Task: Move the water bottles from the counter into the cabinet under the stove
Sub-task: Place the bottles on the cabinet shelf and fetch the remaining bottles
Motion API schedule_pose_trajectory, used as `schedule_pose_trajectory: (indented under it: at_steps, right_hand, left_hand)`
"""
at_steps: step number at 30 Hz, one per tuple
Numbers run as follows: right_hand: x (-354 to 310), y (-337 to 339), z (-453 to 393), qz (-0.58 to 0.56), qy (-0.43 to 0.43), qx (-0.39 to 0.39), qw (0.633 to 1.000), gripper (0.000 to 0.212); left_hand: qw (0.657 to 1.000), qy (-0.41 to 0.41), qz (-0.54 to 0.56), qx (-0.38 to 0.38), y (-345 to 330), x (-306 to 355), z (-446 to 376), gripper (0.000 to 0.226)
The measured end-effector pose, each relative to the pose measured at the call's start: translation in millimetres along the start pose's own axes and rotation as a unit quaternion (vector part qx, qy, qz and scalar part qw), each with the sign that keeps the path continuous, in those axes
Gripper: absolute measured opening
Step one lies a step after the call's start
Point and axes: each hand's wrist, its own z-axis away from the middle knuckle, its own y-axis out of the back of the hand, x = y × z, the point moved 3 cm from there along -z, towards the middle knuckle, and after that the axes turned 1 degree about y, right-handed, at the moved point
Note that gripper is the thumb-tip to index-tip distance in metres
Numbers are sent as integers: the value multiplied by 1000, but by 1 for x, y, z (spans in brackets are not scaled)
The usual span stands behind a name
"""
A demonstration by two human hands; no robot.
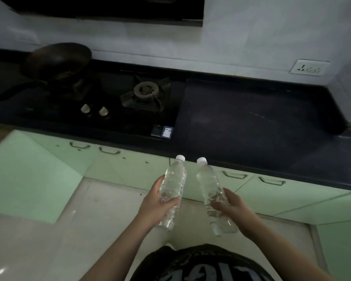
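I hold two clear plastic water bottles with white caps in front of me, below the counter edge. My left hand (157, 206) grips the left bottle (174, 179) around its lower half. My right hand (230, 207) grips the right bottle (208, 183) near its base. Both bottles tilt with their caps pointing away from me toward the counter. The pale green cabinet doors (109, 165) under the stove (144, 92) have small metal handles and look closed.
A dark pan (57, 59) sits on the left burner. The black counter (251, 122) runs right of the stove, with a wall socket (309, 67) above. An open green door panel (26, 175) stands at the left. Light floor tiles lie below.
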Motion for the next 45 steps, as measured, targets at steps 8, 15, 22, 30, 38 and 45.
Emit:
schedule_pose_trajectory:
  at_steps: [8,15,22,30,38,45]
  right_hand:
    - [23,16,76,-104,11,-133,986,39]
    - [40,-10,123,-73,25,-237,969,47]
    - [41,-93,144,-32,19,-323,946,60]
    - [33,-240,180,14,17,-375,927,43]
    - [44,-408,241,-112,-102,-448,881,58]
    - [20,-491,239,-68,-44,-463,883,53]
  left_hand:
    - [975,82,200,45,-47,-55,110,75]
    - [916,102,373,106,-74,-87,206,44]
    - [843,73,509,158,-39,-127,280,78]
    - [793,7,570,216,41,-173,372,74]
    - [807,-42,529,260,150,-226,469,91]
    - [780,-48,561,273,220,-251,493,72]
